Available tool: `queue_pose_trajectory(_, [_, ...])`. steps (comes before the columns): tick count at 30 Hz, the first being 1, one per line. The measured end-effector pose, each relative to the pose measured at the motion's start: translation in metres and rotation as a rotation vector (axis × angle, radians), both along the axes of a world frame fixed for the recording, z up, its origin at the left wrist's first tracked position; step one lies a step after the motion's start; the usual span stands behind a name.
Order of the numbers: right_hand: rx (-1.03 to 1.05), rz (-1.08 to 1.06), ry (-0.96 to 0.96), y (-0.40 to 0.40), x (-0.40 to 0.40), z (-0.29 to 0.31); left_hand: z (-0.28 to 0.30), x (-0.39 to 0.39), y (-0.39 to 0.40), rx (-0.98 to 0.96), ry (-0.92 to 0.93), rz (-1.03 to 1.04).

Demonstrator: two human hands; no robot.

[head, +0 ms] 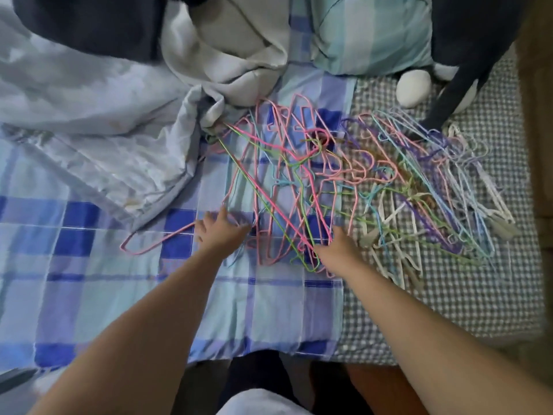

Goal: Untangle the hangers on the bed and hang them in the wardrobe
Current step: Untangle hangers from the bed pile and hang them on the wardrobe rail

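Note:
A tangled pile of thin wire hangers (353, 187) in pink, green, blue, purple and white lies across the middle and right of the bed. One pink hanger (155, 241) sticks out of the pile to the left. My left hand (221, 232) rests at the pile's left edge, its fingers stretched out and touching pink wires. At the near edge of the pile, my right hand (338, 250) has its fingers curled in among pink and green wires. No wardrobe is in view.
A blue checked sheet (119, 295) covers the left of the bed, a grey gingham sheet (449, 310) the right. A crumpled pale duvet (98, 130) lies at the left, a teal pillow (371, 34) and a dark plush toy (466, 55) at the back.

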State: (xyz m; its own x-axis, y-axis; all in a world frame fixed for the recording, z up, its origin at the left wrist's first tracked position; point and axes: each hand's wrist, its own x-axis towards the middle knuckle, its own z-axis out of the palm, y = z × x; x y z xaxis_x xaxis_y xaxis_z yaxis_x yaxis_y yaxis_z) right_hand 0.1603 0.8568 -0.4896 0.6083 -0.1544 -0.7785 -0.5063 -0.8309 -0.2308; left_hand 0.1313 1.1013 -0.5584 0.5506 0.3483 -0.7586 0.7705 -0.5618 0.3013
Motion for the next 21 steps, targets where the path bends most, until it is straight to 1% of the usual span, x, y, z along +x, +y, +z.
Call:
queue_pose_trajectory(2, [0.021,-0.029,-0.028,0.008,-0.002,-0.011,-0.001,-0.004,-0.019,0.055,-0.016,-0.100])
queue_pose_trajectory(3, [0.012,-0.012,-0.046,0.010,-0.003,-0.016,0.000,-0.005,-0.029,0.026,-0.051,-0.126])
queue_pose_trajectory(4, [-0.006,-0.001,-0.054,0.011,-0.006,-0.022,0.000,-0.007,-0.041,-0.054,-0.087,-0.120])
queue_pose_trajectory(6, [-0.050,0.032,-0.010,0.011,-0.012,-0.027,-0.003,-0.009,-0.065,-0.264,-0.139,-0.047])
queue_pose_trajectory(7, [-0.074,0.056,0.010,0.008,-0.015,-0.026,-0.003,-0.009,-0.076,-0.336,-0.155,-0.005])
queue_pose_trajectory(8, [-0.091,0.074,0.003,0.007,-0.018,-0.026,-0.003,-0.011,-0.084,-0.365,-0.170,0.020])
queue_pose_trajectory(10, [-0.121,0.065,-0.047,-0.004,-0.023,-0.026,0.001,-0.011,-0.103,-0.361,-0.184,0.022])
queue_pose_trajectory(13, [-0.155,-0.071,-0.101,-0.024,-0.031,-0.023,0.011,-0.006,-0.135,-0.348,-0.267,-0.018])
queue_pose_trajectory(15, [-0.178,-0.215,-0.140,-0.044,-0.042,-0.025,0.026,0.004,-0.162,-0.409,-0.318,-0.118])
queue_pose_trajectory(16, [-0.177,-0.270,-0.144,-0.059,-0.050,-0.028,0.031,0.009,-0.179,-0.454,-0.337,-0.218])
queue_pose_trajectory(18, [-0.197,-0.273,-0.123,-0.090,-0.059,-0.024,0.043,0.019,-0.211,-0.542,-0.395,-0.388])
queue_pose_trajectory(19, [-0.209,-0.312,-0.114,-0.101,-0.058,-0.016,0.048,0.024,-0.223,-0.550,-0.414,-0.441])
queue_pose_trajectory(21, [-0.226,-0.455,-0.147,-0.118,-0.045,0.003,0.058,0.027,-0.228,-0.518,-0.356,-0.472])
